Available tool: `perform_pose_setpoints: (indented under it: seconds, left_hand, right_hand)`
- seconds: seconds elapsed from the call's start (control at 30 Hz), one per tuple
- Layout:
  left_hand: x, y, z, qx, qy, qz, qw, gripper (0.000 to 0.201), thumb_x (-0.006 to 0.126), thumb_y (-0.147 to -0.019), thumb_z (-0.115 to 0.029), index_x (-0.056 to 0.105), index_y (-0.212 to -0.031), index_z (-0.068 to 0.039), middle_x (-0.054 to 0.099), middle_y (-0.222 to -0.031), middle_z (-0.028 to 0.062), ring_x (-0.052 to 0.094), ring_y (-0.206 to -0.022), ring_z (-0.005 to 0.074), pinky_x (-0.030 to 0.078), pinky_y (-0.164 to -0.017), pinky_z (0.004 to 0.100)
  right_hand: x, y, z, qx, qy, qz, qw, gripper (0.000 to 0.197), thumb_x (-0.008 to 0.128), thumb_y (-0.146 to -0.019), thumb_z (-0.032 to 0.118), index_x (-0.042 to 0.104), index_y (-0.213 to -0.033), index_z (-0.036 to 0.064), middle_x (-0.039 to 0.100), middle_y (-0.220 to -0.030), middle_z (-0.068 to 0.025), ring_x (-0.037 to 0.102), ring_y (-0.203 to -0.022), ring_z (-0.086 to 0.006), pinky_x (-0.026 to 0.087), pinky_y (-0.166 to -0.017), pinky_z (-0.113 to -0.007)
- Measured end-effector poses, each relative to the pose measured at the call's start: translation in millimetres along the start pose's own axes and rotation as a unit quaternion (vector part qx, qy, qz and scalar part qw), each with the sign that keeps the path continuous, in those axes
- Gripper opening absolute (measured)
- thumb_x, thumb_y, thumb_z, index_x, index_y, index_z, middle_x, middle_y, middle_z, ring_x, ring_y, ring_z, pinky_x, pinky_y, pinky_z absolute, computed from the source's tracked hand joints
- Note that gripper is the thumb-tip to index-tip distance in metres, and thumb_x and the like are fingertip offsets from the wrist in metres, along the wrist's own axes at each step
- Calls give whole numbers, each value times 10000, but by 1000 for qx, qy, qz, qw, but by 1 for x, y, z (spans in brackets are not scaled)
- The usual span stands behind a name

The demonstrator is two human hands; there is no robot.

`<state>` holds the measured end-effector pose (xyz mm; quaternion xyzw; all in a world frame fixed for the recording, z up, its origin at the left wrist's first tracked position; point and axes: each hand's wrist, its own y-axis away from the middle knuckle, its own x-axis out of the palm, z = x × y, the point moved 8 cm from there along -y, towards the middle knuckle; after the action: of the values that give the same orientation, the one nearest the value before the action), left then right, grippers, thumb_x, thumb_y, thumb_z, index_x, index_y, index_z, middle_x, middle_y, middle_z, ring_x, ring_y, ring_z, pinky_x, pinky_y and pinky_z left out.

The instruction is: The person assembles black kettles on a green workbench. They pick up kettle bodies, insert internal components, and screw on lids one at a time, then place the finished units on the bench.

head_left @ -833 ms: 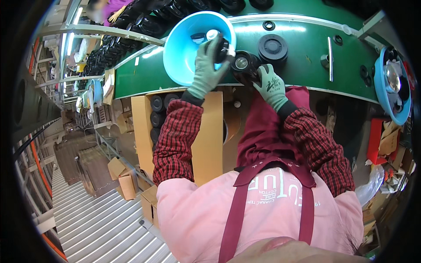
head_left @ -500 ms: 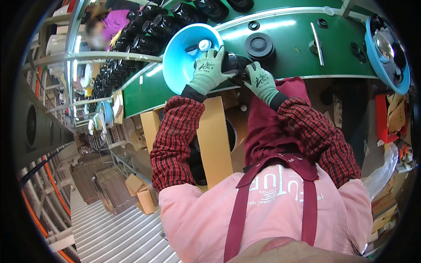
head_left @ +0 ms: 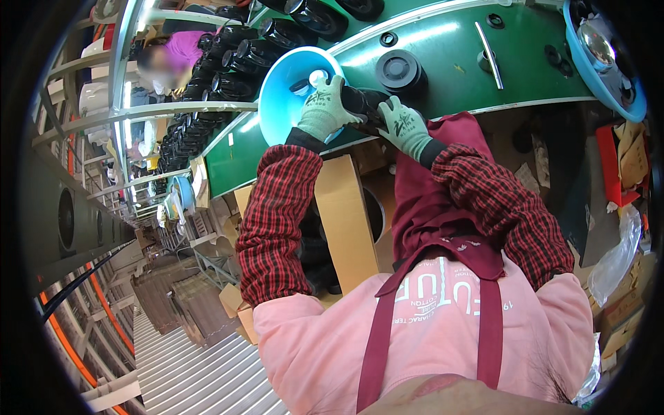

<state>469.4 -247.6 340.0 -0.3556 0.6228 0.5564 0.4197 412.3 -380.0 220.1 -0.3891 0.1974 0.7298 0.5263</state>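
Observation:
Both my hands wear pale green work gloves and hold a glossy black rounded part (head_left: 364,102) at the near edge of the green bench (head_left: 449,86). My left hand (head_left: 324,111) is closed round its left side, beside the rim of a light blue basin (head_left: 272,97). On its right, my right hand (head_left: 403,126) has its fingers closed against the part's near end. The exact kind of this part is hard to tell, since the gloves cover much of it. Inside the basin lie a white round cap (head_left: 317,77) and a dark cap-like piece (head_left: 299,87).
Black ribbed discs (head_left: 400,69) stand stacked right of the held part, with a small black ring (head_left: 389,39) behind. Farther right are a metal bar (head_left: 489,55) and another blue basin (head_left: 579,62) of parts. Black pots (head_left: 317,17) line the back. An open carton (head_left: 346,214) stands below.
The whole view has turned slightly, shifting the bench things. Both hands keep hold of the black part, which appears a little more tilted between them.

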Motion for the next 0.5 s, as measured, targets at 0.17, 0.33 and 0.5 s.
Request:
perform_pose_setpoints:
  seconds: [0.17, 0.33, 0.5]
  left_hand:
    - [-1, 6, -10, 88, -112, -14, 990, 1113, 1002, -662, -429, 436, -1573, -129, 512, -1498, 231, 616, -1309, 440, 544, -1103, 483]
    - [-5, 0, 4, -4, -9, 2, 1000, 1302, 1005, -645, -476, 272, -1687, -203, 373, -1643, 212, 523, -1402, 470, 485, -1156, 557]
    - [-28, 14, -21, 130, -111, -59, 984, 1206, 948, -756, -455, 245, -1698, -184, 361, -1649, 208, 395, -1500, 453, 431, -1129, 639]
  right_hand:
    - [5, 3, -3, 5, 14, 2, 1000, 558, 839, -861, 384, 560, -1271, 127, 570, -1223, -158, 728, -960, -318, 581, -808, -450]
    - [6, 1, -2, -4, 3, 15, 1000, 624, 841, -848, 360, 550, -1334, 100, 558, -1289, -182, 715, -996, -345, 584, -832, -461]
    - [4, 0, -6, 2, 11, 23, 1000, 625, 837, -850, 356, 555, -1343, 94, 555, -1287, -180, 711, -1001, -339, 582, -837, -452]
